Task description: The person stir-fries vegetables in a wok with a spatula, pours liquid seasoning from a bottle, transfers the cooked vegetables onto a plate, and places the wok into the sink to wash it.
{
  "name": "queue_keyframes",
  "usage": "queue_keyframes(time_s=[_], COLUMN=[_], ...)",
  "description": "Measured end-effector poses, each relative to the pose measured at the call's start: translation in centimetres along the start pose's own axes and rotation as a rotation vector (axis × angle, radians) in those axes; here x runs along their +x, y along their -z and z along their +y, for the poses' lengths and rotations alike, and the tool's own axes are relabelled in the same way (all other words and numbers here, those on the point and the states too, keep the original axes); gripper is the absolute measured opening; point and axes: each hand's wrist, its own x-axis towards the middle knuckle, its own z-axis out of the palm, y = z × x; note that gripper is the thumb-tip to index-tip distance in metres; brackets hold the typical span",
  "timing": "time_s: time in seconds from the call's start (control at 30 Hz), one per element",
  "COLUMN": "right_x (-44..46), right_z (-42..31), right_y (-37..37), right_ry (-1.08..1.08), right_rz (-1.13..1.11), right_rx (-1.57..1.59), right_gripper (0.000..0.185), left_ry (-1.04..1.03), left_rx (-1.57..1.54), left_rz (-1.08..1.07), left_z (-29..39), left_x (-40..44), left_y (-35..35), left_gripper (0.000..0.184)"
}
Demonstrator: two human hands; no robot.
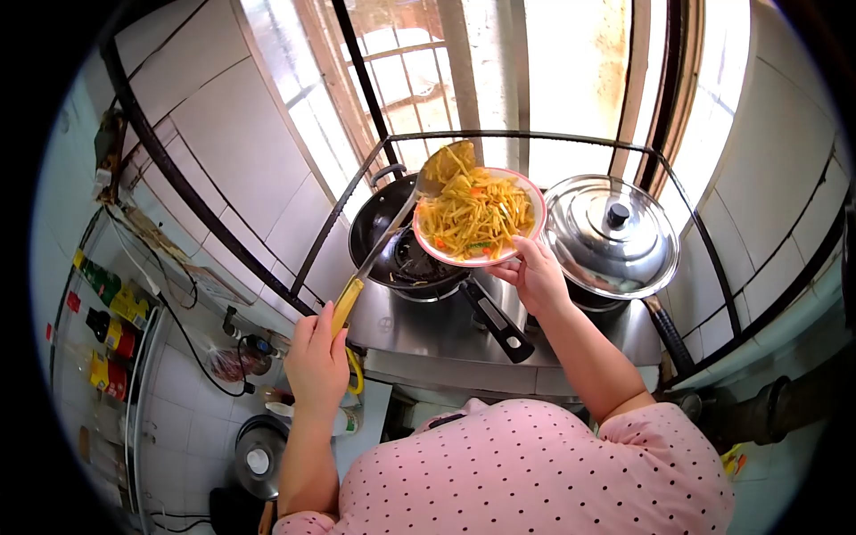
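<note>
My right hand (pixel 533 275) grips the near rim of a pink-rimmed plate (pixel 541 207). Heaped on the plate are yellow strips of food (pixel 477 214) with small orange and green bits. My left hand (pixel 319 358) is closed round the yellow handle of a long metal spatula (pixel 379 250). The spatula's head is at the plate's upper left edge, with some food on it. Beneath the plate and spatula is a black wok (pixel 364 227) on the stove, with a few food scraps inside.
A second pan with a shiny lid (pixel 613 234) stands right of the wok on the steel stove (pixel 401 332). The wok's black handle (pixel 499 323) points toward me. A black metal frame (pixel 526 135) runs before the window. Bottles (pixel 111 332) stand on a left shelf; a lidded pot (pixel 260 456) is lower left.
</note>
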Motion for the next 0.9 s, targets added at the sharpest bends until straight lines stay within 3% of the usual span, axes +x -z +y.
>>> queue_keyframes(time_s=[0.2,0.6,0.9], right_x=[-1.0,-2.3,-2.8], right_z=[-0.3,-1.5,-1.5], right_y=[-0.2,1.2,2.0], right_ry=[0.016,0.017,0.057], right_rz=[-0.039,-0.051,0.02], right_rx=[0.033,0.08,0.041], right_gripper=[0.029,0.03,0.033], left_ry=[-0.147,-0.249,0.218], left_rx=[0.093,0.203,-0.104], left_rz=[0.186,0.252,0.025], left_z=[-0.8,0.1,-1.2], left_x=[-1.1,-1.4,-0.2], left_y=[-0.6,0.1,1.4], left_gripper=[0.038,0.037,0.043])
